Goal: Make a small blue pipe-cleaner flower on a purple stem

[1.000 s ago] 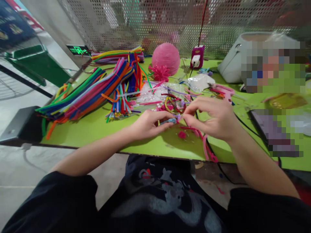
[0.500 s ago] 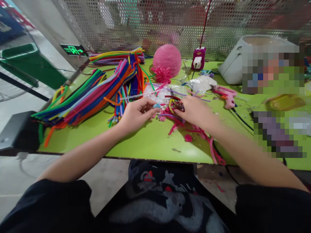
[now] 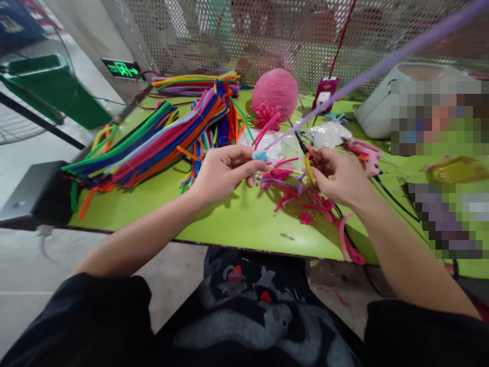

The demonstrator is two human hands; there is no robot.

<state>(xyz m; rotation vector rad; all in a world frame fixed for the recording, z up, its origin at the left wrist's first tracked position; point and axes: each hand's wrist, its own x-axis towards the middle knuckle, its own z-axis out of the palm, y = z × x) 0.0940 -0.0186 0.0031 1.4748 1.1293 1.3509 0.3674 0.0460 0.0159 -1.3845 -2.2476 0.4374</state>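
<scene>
My left hand pinches a small light-blue fuzzy piece between thumb and fingers. From that piece a long lilac pipe cleaner runs up toward the upper right, close to the camera. My right hand is closed round pliers with yellow handles and dark jaws pointing up and left, a short gap from the blue piece. Under the hands lie pink pipe cleaner scraps and a clear plastic bag.
Bundles of coloured pipe cleaners spread over the left of the green table. A pink yarn-like ball sits at the back. On the right are a pink glue gun with a black cable and a pale bucket.
My right hand has lifted the pliers off the scraps, and they now show plainly. The lilac pipe cleaner, earlier pointing left, now slants to the upper right. The view has shifted slightly.
</scene>
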